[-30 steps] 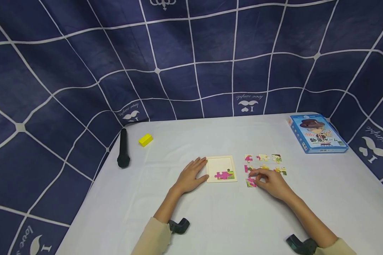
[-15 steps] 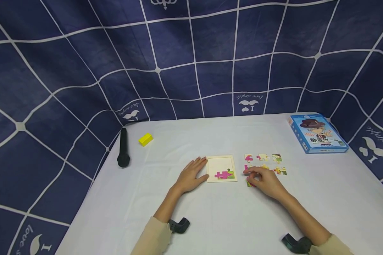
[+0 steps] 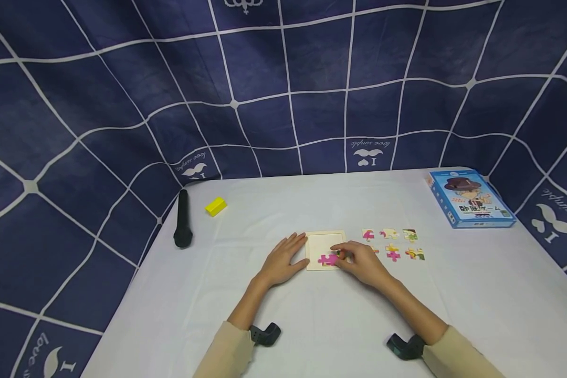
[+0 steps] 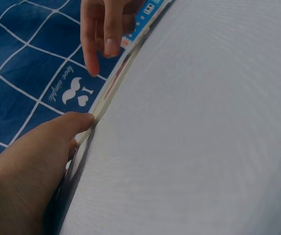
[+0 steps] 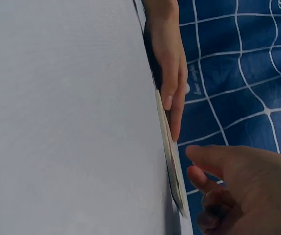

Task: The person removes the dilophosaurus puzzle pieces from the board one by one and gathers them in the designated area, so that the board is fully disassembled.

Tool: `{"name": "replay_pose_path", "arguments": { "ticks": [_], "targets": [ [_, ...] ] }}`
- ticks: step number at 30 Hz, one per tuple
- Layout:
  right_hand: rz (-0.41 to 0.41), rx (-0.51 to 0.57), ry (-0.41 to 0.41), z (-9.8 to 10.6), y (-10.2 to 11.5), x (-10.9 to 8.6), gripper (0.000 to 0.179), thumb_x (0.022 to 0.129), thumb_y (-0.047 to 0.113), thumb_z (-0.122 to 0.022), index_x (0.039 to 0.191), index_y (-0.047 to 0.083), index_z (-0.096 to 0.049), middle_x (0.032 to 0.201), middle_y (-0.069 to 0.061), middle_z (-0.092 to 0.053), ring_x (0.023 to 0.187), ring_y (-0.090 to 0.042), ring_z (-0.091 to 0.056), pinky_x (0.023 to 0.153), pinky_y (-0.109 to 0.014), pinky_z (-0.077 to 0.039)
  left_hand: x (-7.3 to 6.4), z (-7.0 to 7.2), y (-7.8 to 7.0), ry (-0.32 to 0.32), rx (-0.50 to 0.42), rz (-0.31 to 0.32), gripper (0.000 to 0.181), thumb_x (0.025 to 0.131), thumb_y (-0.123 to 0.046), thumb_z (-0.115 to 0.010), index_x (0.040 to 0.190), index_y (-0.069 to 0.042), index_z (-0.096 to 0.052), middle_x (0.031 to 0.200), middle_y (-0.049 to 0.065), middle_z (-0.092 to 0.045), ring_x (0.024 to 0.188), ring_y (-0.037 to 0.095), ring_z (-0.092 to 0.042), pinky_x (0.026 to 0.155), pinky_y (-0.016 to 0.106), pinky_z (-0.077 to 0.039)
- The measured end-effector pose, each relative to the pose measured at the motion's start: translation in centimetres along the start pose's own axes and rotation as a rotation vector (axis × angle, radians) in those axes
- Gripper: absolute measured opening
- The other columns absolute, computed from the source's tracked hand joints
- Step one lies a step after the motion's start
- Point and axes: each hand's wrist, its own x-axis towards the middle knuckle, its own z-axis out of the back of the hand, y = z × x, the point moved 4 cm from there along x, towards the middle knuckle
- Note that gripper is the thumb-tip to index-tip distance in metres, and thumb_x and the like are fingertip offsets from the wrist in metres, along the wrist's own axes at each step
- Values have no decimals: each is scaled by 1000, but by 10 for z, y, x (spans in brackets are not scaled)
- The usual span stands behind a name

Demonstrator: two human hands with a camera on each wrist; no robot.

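Observation:
On the white tablecloth lies a square puzzle tray (image 3: 325, 232) with joined pink and green jigsaw pieces (image 3: 328, 259) in its lower part. My left hand (image 3: 281, 263) rests flat against the tray's left edge, its thumb at the rim in the left wrist view. Over the right part of the tray is my right hand (image 3: 366, 264), index finger reaching out, thumb apart from it. Both wrist views show nothing between those fingertips. Loose jigsaw pieces (image 3: 392, 254) lie in rows to the right; the right hand covers some of that area.
A blue game box (image 3: 472, 199) stands at the back right. Toward the back left are a yellow block (image 3: 215, 207) and a black microphone (image 3: 182, 220). A dark blue gridded cloth (image 3: 264, 89) hangs behind the table.
My right hand has moved left from the loose pieces to above the tray's right part, thumb and index spread. The left hand has stayed at the tray's edge.

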Motion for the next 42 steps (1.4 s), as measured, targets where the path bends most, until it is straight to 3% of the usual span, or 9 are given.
{"name": "replay_pose_path", "arguments": {
  "ticks": [8,13,30,42],
  "targets": [
    [-65,-97,59,-11,0,4,33,76,16,-76,107,7,-69,77,8,-56,66,-9,-46,56,-23,-39,0,-1,0,-7,1,-3,64,92,-48,-46,144,-13,-34,149,-2,-28,138,16,-18,112,33,-12],
    [-65,-112,58,-10,0,5,31,76,17,-76,104,7,-71,81,4,-59,66,-9,-46,54,-23,-39,0,0,0,-6,7,0,64,92,-48,-46,144,-13,-33,149,-2,-27,138,16,-17,112,32,-11],
    [-57,-42,52,-10,-5,4,20,75,14,-77,94,13,-69,75,7,-52,63,-10,-43,53,-23,-36,0,-1,0,-2,6,-4,63,92,-47,-47,144,-12,-34,149,-2,-28,138,15,-17,112,32,-11],
    [-10,14,28,-6,-1,3,25,75,5,-76,96,14,-67,85,5,-65,66,-9,-49,54,-24,-38,1,0,1,-6,14,-13,64,92,-50,-45,144,-12,-34,149,-2,-28,138,16,-17,112,31,-11]
  ]
}}
